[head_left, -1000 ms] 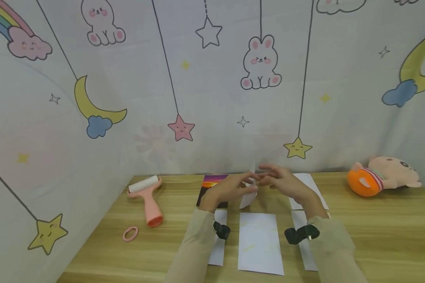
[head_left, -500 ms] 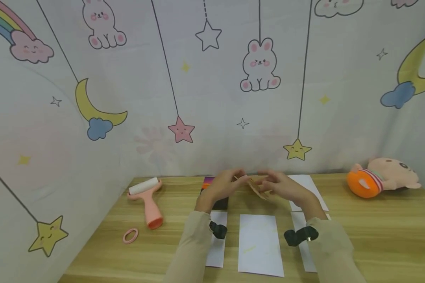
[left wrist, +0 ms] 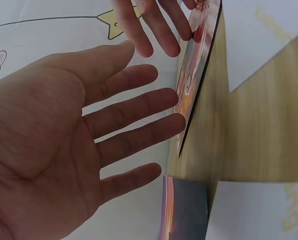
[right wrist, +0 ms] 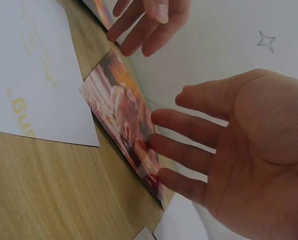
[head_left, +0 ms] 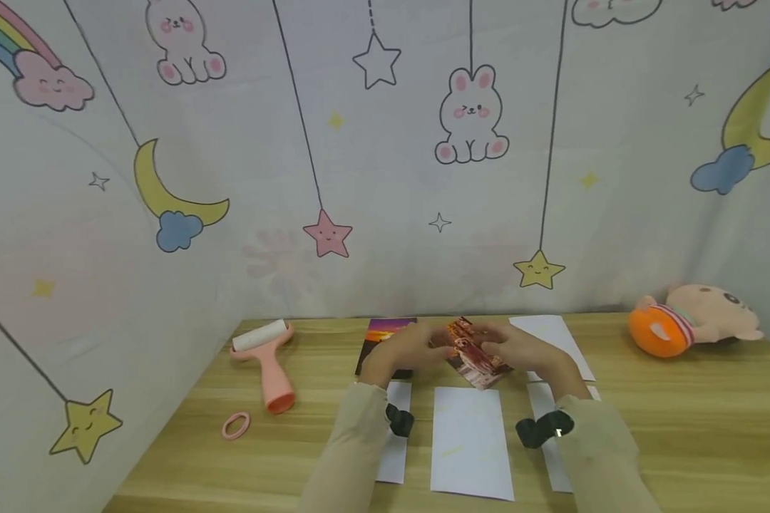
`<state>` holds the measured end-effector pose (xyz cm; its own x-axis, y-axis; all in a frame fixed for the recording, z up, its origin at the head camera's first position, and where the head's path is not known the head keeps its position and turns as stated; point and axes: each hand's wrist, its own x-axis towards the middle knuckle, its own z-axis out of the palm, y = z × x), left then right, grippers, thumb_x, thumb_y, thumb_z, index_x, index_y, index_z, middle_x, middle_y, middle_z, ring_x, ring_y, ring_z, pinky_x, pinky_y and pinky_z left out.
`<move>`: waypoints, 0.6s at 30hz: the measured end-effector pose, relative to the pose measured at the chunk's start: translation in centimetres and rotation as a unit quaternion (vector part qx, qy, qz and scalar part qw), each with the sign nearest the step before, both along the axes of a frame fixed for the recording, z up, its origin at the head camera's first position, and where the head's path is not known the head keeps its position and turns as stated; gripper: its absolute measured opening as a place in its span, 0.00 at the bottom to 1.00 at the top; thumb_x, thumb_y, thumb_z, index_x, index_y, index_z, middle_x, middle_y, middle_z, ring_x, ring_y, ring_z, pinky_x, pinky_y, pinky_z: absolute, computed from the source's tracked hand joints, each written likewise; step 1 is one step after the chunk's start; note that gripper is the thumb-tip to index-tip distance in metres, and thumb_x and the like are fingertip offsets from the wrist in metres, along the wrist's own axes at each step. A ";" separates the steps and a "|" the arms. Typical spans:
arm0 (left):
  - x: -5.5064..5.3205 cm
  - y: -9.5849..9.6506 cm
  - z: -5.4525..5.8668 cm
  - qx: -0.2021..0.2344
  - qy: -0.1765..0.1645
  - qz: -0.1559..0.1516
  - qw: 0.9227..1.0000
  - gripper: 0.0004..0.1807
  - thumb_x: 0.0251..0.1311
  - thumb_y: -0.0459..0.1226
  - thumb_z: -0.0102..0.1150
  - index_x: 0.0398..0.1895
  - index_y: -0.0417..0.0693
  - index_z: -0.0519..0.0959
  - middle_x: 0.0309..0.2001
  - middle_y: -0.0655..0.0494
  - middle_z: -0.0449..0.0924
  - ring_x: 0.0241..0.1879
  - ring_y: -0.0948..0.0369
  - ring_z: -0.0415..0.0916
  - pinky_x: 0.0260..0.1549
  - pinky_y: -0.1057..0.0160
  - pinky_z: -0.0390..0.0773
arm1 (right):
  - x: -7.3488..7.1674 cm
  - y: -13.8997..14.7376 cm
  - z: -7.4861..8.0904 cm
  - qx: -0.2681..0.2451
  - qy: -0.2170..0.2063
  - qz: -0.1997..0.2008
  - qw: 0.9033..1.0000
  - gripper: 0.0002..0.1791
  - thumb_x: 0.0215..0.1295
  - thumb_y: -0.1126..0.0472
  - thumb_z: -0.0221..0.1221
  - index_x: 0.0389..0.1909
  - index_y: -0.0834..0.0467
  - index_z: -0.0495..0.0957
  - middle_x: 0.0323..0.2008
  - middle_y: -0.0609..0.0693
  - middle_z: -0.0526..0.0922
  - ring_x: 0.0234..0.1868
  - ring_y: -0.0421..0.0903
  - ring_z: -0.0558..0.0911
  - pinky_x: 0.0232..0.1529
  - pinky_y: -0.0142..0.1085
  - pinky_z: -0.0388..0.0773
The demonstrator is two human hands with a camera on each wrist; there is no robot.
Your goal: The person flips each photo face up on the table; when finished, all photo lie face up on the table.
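Observation:
A photo print (head_left: 478,365) in orange and reddish-brown tones, seemingly of a dog, lies askew at the back middle of the table between both hands. My left hand (head_left: 403,350) is at its left, and in the left wrist view the straight fingers (left wrist: 138,132) reach the photo's edge. On the other side is my right hand (head_left: 529,348); its fingertips (right wrist: 161,142) overlap the near border of the print in the right wrist view. Neither hand curls round it. Beyond my left wrist lies a sunset photo (head_left: 378,338), partly covered by that hand.
White sheets lie around: one at front middle (head_left: 473,442), one at back right (head_left: 552,342), others partly under the forearms. At left are a pink-handled lint roller (head_left: 271,363) and a pink ring (head_left: 235,425). A plush toy (head_left: 693,320) lies far right, before a printed curtain (head_left: 391,178).
The print stood upright between the hands with its white back showing, then tilted over; now it lies picture side up. The fingers have let it go.

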<state>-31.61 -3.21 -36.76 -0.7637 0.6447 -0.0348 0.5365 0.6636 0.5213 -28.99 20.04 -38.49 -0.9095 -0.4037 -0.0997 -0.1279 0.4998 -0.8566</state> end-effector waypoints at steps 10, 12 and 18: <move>0.1 1.0 -0.6 -0.066 0.041 -0.029 0.997 0.13 0.70 0.44 0.59 0.51 0.49 0.84 0.44 0.60 0.85 0.42 0.66 0.78 0.46 0.67 0.76 | 0.3 -0.1 0.2 0.021 -0.016 0.020 0.999 0.28 0.75 0.66 0.47 0.74 0.65 0.58 0.68 0.71 0.65 0.70 0.67 0.63 0.66 0.60 0.63; 0.2 1.2 -0.7 -0.088 0.052 -0.021 0.995 0.13 0.68 0.46 0.61 0.49 0.51 0.85 0.39 0.63 0.83 0.37 0.67 0.76 0.40 0.69 0.75 | 0.5 -0.2 0.4 0.029 -0.018 0.028 0.999 0.29 0.74 0.66 0.48 0.74 0.65 0.58 0.69 0.71 0.64 0.71 0.68 0.61 0.67 0.61 0.61; 0.3 1.4 -1.4 -0.147 0.083 0.018 0.986 0.19 0.60 0.51 0.68 0.51 0.55 0.85 0.31 0.67 0.76 0.31 0.66 0.71 0.35 0.67 0.72 | 0.4 -0.2 0.6 0.061 0.034 0.034 0.997 0.27 0.73 0.68 0.48 0.71 0.68 0.63 0.67 0.68 0.69 0.70 0.66 0.65 0.67 0.60 0.61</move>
<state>-31.36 -1.80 -38.16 -0.7965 0.5981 -0.0887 0.5718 0.7928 0.2112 -28.55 19.82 -37.88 -0.8870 -0.4527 -0.0913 -0.2200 0.5881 -0.7783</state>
